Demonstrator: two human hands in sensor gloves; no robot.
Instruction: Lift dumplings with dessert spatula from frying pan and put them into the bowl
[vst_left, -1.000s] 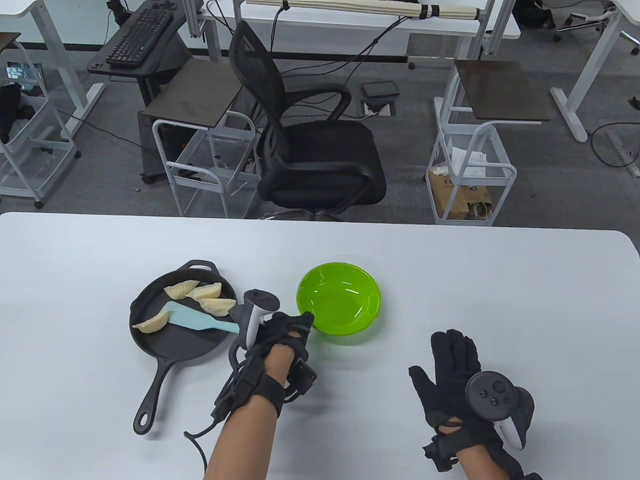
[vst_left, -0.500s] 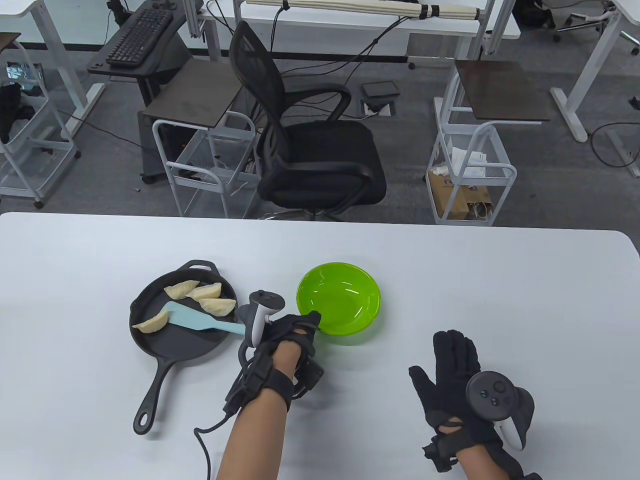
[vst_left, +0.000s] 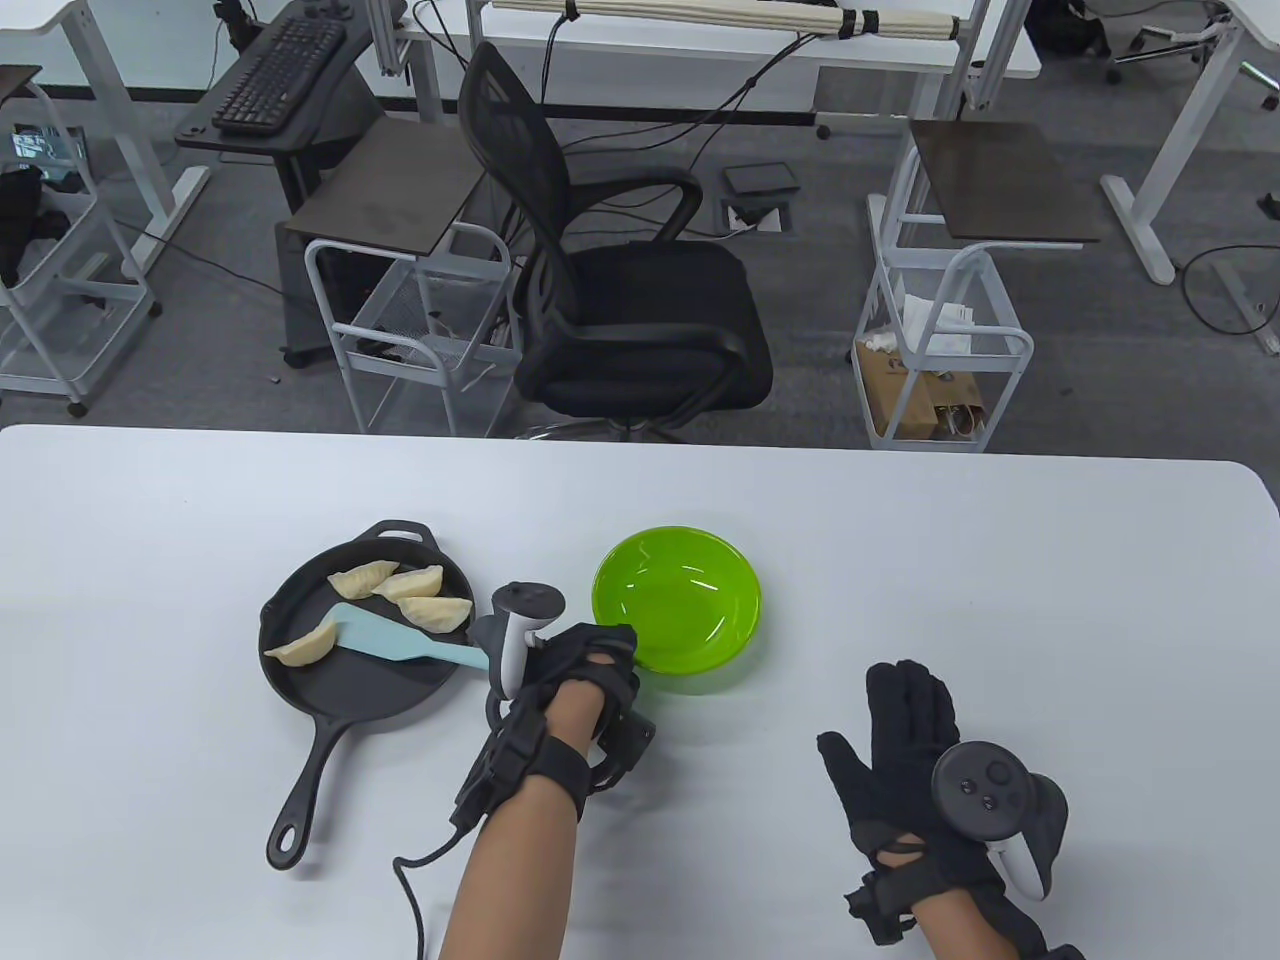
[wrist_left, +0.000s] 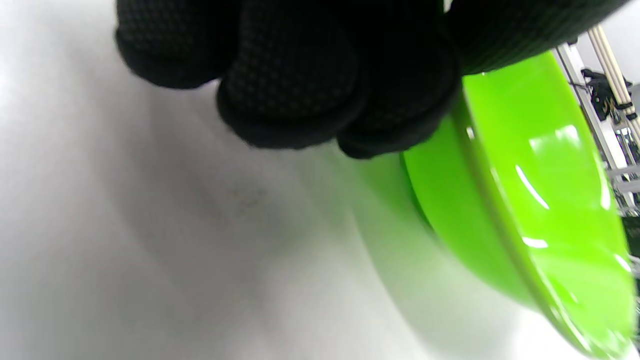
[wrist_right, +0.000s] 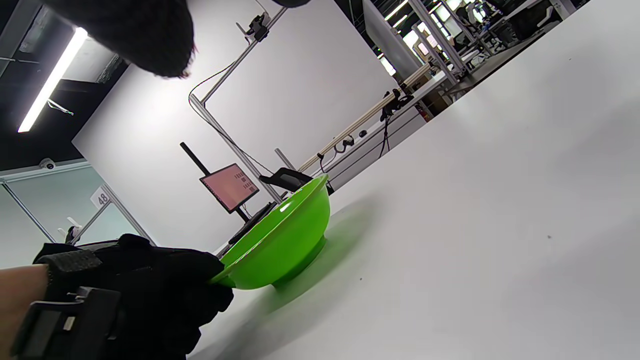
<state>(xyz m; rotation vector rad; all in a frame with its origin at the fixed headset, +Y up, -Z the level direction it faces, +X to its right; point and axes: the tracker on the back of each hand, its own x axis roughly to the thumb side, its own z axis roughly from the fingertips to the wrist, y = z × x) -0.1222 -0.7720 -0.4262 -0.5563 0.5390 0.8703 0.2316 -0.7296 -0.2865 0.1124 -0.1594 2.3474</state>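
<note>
Plainly, the green bowl (vst_left: 677, 610) is the thing at risk: the left hand (vst_left: 585, 672) has its fingers (wrist_left: 295, 95) curled together over the near rim, pinching it, and in the right wrist view that edge looks raised a little off the table (vst_left: 1000, 570), though the tilted camera makes this hard to judge. The bowl looks light, smooth and glossy, so a careless pull could, I judge, slide or tip it.

It is a shallow, translucent lime bowl on a small foot, holding nothing.

Just beyond the back of the gripping hand, on the side away from the bowl, lies the pale blue dessert spatula (vst_left: 395, 642), its handle pointing at the knuckles and its blade inside the black frying pan (vst_left: 345, 672) among four pale dumplings (vst_left: 412, 595). Nobody holds it; a backward drift of that hand could knock the handle.

The right hand (vst_left: 905, 760) rests flat on the table well apart from the bowl, fingers straight and close together, thumb out.
</note>
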